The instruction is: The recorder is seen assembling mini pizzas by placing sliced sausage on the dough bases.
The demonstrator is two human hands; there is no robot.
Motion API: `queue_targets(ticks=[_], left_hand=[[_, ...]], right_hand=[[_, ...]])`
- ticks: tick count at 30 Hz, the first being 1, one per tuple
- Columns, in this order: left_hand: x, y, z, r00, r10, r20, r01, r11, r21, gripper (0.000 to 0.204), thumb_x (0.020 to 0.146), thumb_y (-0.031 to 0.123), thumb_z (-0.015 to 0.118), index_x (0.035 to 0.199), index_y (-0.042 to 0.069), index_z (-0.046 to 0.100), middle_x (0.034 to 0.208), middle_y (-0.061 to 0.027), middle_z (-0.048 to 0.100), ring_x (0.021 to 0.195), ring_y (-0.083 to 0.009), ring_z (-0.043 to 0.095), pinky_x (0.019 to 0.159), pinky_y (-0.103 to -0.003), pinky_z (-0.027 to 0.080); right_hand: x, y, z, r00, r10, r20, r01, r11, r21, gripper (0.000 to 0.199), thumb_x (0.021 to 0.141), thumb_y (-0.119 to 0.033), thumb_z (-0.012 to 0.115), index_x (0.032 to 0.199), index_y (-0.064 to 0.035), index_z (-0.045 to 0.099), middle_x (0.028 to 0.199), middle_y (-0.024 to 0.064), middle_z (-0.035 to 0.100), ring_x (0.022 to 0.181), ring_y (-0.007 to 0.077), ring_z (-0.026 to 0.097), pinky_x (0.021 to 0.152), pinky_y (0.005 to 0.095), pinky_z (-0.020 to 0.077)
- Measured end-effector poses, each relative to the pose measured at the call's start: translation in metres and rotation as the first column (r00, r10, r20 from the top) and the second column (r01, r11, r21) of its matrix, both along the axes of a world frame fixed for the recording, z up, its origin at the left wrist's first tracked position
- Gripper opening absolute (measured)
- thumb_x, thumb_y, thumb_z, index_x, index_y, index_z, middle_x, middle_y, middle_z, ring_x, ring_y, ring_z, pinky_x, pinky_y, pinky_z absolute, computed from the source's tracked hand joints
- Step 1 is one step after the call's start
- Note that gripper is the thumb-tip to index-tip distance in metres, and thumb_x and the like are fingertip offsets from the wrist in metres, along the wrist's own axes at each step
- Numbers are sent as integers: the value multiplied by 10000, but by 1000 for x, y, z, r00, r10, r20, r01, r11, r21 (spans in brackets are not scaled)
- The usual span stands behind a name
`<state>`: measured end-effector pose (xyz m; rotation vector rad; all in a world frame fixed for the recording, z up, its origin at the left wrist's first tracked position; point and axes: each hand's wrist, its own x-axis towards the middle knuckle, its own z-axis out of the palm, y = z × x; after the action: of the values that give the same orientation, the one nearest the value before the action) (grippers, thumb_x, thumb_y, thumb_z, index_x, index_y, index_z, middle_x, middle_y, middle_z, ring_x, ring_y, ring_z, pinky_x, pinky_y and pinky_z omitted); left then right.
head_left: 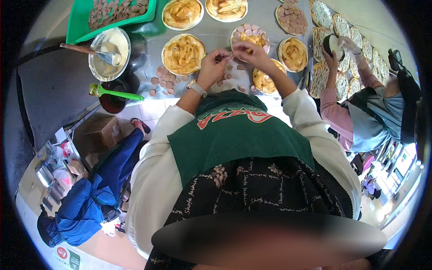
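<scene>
My left hand (213,66) is closed around a few small sausage slices, above the steel table's near side. My right hand (255,57) meets its fingertips, its fingers pinched together; what they hold is too small to make out. Just beyond my hands lies a round pizza base (253,40) with sauce in the middle and pink sausage slices (248,30) set along its far rim. A sauced base (265,82) lies partly under my right forearm. To the left of my left hand is another sauced base (183,54), with loose sausage slices (167,79) scattered near it.
More sauced bases (293,54) and one covered with slices (291,19) lie around. At left stand a green tray (150,13) of slices, a cream bowl (128,58) with a brush, and a dark sauce container with a green brush (121,94). A co-worker (360,117) handles a round container beside drizzled pizzas.
</scene>
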<state>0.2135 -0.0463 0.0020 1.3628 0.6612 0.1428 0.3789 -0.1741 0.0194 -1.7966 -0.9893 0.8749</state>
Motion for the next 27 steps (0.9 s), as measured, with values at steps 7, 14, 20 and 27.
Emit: queue_targets(ticks=[7,14,20,27], left_hand=[[9,-2,7,990,75,122,-65,994,-87,216,905,84,667,1112,28,637,948,-34,677,850,-95,624,770,-239,521],[-30,13,-5,994,94,64,-101,988,121,192,896,96,676,1075,29,663,927,-20,677,798,-93,614,731,-246,516],[-88,26,7,987,156,-31,-121,864,489,130,861,89,677,975,27,674,838,-92,676,719,-193,637,670,-309,513],[-103,8,1,991,-2,-136,107,625,773,186,834,129,662,1008,65,661,902,-105,640,821,-313,639,699,-395,521]], right_hand=[[22,-13,-13,968,-249,-15,249,968,5,252,855,-208,736,1020,-20,708,913,71,715,791,158,664,737,299,534],[80,-23,-42,835,-200,512,291,951,-104,168,823,-207,684,915,-67,682,847,134,685,790,357,658,744,395,543],[55,-6,-14,594,-33,804,254,956,-149,155,847,-262,629,888,-115,656,847,110,632,819,321,641,692,414,523],[-55,19,-14,784,405,471,-374,913,-163,208,799,-177,664,992,-104,642,972,85,597,872,298,622,693,418,524]])
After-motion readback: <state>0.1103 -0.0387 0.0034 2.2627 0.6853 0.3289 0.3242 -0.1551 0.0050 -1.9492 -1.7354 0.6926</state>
